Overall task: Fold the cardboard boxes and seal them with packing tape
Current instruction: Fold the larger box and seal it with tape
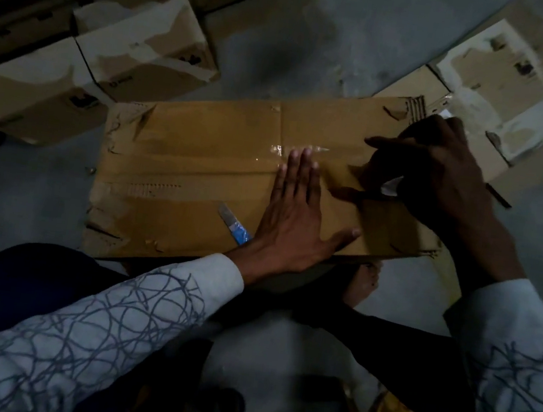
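Two hands work one cardboard box [184,146], which lies on the floor [283,52] just ahead of the person's knees. Nearest: a blue-handled cutter [234,227] flat on the lid, beside the left wrist.

Left hand [297,209]: grip wide, fingers straight, pressing clear tape [281,150] onto the centre seam. Right hand [439,179]: grip curled round what appears to be the tape roll [390,187], mostly hidden.

The box's long axis runs left-right, rising slightly rightward, and the seam follows it.

Step judged: sealing the seam. Next: draw the tape taut to the right edge, smooth it down, then cut. Beyond: more boxes [146,47].
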Motion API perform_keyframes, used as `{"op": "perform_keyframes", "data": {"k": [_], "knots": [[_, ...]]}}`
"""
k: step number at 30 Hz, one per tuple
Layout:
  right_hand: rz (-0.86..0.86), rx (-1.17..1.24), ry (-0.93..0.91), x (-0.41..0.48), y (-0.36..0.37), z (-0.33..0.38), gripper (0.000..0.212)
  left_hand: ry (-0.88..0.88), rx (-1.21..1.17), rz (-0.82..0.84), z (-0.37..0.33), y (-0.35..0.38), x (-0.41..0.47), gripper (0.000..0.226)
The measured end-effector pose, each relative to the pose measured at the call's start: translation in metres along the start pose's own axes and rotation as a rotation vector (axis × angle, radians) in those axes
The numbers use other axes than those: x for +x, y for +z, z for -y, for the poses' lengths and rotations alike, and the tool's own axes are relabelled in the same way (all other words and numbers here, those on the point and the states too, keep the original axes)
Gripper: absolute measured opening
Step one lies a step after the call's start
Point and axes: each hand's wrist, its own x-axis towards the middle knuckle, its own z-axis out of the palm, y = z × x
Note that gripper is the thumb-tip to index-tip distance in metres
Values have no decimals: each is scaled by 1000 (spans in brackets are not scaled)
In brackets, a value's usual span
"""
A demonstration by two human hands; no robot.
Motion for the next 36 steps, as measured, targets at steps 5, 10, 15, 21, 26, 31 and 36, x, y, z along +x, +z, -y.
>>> {"op": "perform_keyframes", "data": {"k": [5,10,15,21,26,31,36], "knots": [[5,0,88,-3,-1,10,82,-63,36,-29,-13,5,3,123],[3,-57,238,-5,-4,6,77,93,32,-71,-30,13,12,116],[-145,14,250,-5,-9,7,46,-2,91,-72,-43,18,19,119],[-335,-151,218,1,-15,20,26,-5,71,-164,-45,19,16,116],[-313,-167,233,0,-18,3,27,12,59,-137,-44,16,15,115],[-256,-44,362,-7,-29,-15,25,18,71,-100,-43,17,16,114],[143,45,499,-12,-29,-14,69,33,86,-90,-46,21,21,109]]}}
